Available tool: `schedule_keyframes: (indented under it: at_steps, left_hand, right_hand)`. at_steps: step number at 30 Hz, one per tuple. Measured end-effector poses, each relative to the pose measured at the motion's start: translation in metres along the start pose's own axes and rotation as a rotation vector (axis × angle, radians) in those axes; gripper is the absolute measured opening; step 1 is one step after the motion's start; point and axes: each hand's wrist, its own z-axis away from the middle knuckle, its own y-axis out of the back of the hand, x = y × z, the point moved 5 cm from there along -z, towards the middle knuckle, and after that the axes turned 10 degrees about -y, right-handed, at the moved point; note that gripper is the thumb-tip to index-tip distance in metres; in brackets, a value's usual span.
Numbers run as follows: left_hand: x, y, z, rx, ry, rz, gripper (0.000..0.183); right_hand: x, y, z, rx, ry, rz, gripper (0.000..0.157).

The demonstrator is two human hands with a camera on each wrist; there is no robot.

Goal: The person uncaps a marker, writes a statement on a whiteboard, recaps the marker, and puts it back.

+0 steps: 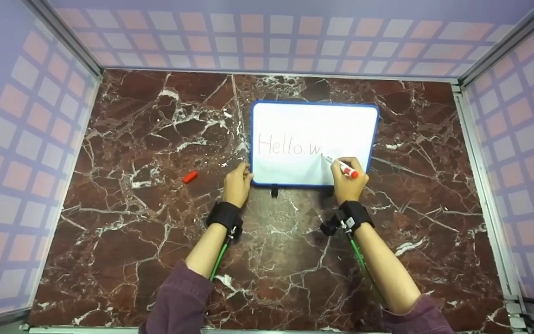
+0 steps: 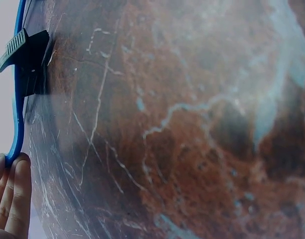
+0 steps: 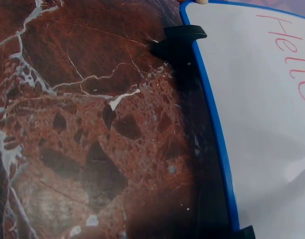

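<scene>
As one hand [image 1: 351,184] grips one marker [image 1: 349,171], another hand [image 1: 237,185] pinches one whiteboard [image 1: 313,123].

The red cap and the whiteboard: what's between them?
The head view shows marbled tabletop beside the red cap, then the left hand, gripping a corner of the whiteboard.

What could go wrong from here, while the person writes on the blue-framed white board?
The white rectangular blue-framed board might slip if the left hand releases its corner. The loose red cylindrical cap could roll across the brown marbled table. The red handwritten letters reach the board's middle, so space on the right may run short.
</scene>
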Motion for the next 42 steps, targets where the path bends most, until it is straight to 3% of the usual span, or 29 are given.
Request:
schedule_keyframes:
  at_steps: [9,19,26,32,42]
  left_hand:
    - [0.001,0.000,0.000,-0.010,-0.012,-0.005,0.022]
    - [0.002,0.001,0.000,0.003,-0.024,-0.001,0.021]
    - [0.001,0.000,0.000,0.007,-0.019,0.000,0.020]
    - [0.000,0.000,0.000,0.011,-0.023,-0.002,0.021]
    - [-0.001,-0.001,0.000,-0.023,0.009,-0.014,0.021]
  right_hand:
    - [-0.002,-0.001,-0.002,-0.028,-0.007,-0.031,0.013]
    - [-0.003,0.003,-0.006,0.003,-0.034,-0.061,0.011]
    - [-0.023,0.011,0.002,0.042,-0.062,-0.062,0.011]
    - [0.001,0.007,-0.003,0.049,-0.066,-0.041,0.010]
    - [0.005,0.007,0.001,0.044,-0.053,-0.022,0.011]
